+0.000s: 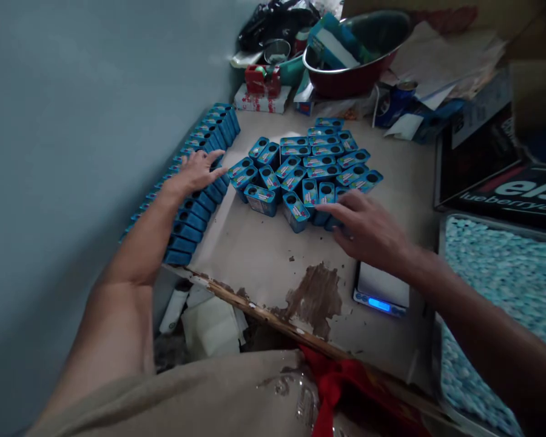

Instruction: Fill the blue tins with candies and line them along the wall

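Observation:
Small blue boxes (295, 209), each with a dark round hole in its printed top, stand in a loose cluster on the table. Along the wall on the left, more blue boxes (186, 230) are packed in tidy rows. My left hand (193, 173) lies over those rows, fingers spread toward the cluster, holding nothing that I can see. My right hand (361, 224) hovers at the near right edge of the cluster with its fingers apart, partly covering a few boxes. Below it sits a flat digital scale (382, 291) with a lit blue display.
On the right, a tray (442, 243) holds many small blue-green pieces. Behind it stands a dark printed carton (505, 188). At the back are a red metal bowl (341, 82), a red tape dispenser (262, 79) and a crumpled can (395, 103). The table's worn front edge (255, 312) is close to my body.

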A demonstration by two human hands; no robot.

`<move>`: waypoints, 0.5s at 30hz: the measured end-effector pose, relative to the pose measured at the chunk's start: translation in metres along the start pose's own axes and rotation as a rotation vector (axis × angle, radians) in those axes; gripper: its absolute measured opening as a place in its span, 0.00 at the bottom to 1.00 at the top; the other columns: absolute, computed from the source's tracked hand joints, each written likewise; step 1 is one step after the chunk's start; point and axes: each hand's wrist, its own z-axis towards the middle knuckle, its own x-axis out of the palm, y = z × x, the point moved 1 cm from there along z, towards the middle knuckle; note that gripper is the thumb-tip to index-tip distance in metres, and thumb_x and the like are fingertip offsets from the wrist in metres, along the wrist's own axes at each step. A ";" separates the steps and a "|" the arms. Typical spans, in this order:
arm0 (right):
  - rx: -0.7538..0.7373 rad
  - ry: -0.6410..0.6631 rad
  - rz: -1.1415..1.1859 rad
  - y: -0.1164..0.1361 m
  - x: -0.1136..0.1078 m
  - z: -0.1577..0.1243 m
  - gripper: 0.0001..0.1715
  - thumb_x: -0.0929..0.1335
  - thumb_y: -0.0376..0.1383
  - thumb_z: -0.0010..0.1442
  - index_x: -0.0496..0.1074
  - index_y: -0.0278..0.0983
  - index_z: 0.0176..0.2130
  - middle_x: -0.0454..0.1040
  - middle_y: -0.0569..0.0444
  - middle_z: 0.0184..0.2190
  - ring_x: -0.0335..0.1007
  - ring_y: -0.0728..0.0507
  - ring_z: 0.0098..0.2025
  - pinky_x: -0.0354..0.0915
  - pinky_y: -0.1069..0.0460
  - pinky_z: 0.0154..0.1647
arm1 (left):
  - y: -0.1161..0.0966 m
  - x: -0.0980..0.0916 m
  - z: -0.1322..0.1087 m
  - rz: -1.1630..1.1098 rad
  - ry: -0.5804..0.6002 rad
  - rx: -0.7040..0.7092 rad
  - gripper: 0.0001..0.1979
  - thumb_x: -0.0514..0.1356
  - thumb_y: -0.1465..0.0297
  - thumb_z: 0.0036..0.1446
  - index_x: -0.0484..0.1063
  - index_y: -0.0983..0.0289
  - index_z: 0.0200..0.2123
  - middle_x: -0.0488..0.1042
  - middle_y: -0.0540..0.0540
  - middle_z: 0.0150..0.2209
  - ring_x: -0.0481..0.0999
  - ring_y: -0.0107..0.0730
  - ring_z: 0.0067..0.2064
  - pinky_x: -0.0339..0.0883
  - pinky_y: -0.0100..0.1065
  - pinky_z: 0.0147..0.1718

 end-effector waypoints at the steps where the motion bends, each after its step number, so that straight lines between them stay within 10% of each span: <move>1: -0.052 0.101 -0.090 0.003 0.003 0.017 0.33 0.67 0.28 0.68 0.79 0.37 0.69 0.78 0.36 0.56 0.75 0.28 0.56 0.68 0.39 0.55 | -0.005 0.008 -0.004 -0.004 -0.014 -0.026 0.28 0.60 0.62 0.81 0.69 0.61 0.78 0.71 0.64 0.76 0.68 0.55 0.76 0.60 0.66 0.79; 9: -0.091 0.322 -0.314 0.013 0.019 0.094 0.21 0.67 0.21 0.69 0.85 0.38 0.49 0.79 0.41 0.51 0.72 0.32 0.54 0.57 0.42 0.56 | -0.006 0.045 0.006 -0.497 -0.244 -0.060 0.12 0.68 0.70 0.62 0.82 0.53 0.49 0.80 0.59 0.62 0.65 0.63 0.76 0.31 0.87 0.79; 15: -0.111 0.409 -0.111 0.028 -0.007 0.087 0.13 0.75 0.26 0.65 0.76 0.40 0.30 0.79 0.53 0.39 0.75 0.34 0.55 0.60 0.41 0.65 | -0.007 0.036 0.010 -0.480 -0.162 -0.153 0.10 0.72 0.65 0.62 0.82 0.55 0.47 0.79 0.52 0.62 0.60 0.56 0.75 0.28 0.82 0.81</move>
